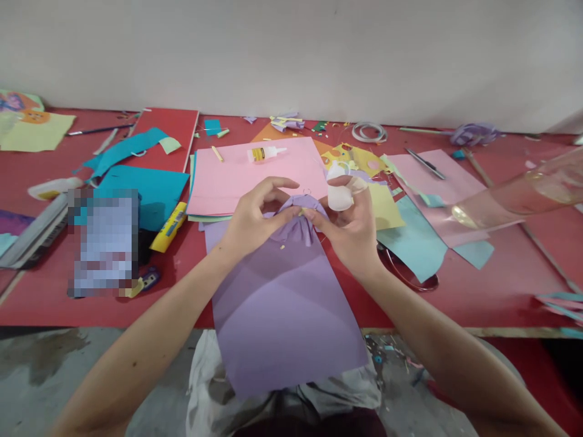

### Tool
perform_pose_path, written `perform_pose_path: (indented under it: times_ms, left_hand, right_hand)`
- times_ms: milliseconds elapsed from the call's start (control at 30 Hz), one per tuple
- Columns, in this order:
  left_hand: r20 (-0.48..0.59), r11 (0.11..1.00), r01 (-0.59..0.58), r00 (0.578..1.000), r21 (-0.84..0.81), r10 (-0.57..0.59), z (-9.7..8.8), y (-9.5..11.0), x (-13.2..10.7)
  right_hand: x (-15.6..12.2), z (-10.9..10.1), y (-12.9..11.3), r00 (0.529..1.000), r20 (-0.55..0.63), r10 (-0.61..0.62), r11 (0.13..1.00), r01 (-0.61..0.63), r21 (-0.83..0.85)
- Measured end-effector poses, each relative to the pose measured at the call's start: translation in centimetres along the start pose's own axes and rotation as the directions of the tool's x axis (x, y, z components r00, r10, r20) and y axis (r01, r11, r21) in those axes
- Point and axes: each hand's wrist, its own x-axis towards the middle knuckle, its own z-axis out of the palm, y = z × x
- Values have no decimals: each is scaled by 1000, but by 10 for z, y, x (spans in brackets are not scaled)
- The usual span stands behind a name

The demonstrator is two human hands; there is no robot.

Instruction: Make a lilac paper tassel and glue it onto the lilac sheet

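Both my hands meet over the middle of the table at a gathered purple paper flower [300,226] with loose, petal-like strips. My left hand [255,215] pinches its left side, fingers curled behind and thumb at the small yellow bit in its centre. From the right, my right hand [353,233] presses its thumb to the same centre. A white plastic bottle [339,188] is tucked in the curled fingers of that right hand. Beneath the flower, a purple paper sheet [282,315] extends over the table edge onto my lap.
Pink sheets [218,182] carry a small glue bottle [264,154]. A yellow glue stick [169,227] and a blurred-out flat object [107,243] lie left. At right are a pen [426,164], blue paper [412,243] and a transparent bottle [514,191] on its side.
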Motion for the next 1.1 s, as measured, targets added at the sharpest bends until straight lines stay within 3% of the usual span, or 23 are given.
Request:
perform_pose_path:
  times_ms: [167,433,667,1100]
  left_hand:
    - [-17,999,32,999,9,-32,0,-1,1]
    - [-36,999,5,999,32,-4,2,-4,0]
    - [-11,998,58,998,3,-58,2,-4,0]
    - [-36,993,113,993,14,-113,1,0,1]
  right_hand:
    - [2,-1,0,997,59,46,997,-49,52]
    - [1,1,2,1000,7,30,999,-30,17]
    - [0,-1,2,1000,20,15,1000,-15,2]
    - [1,0,-2,993,32,110,988,-113,107]
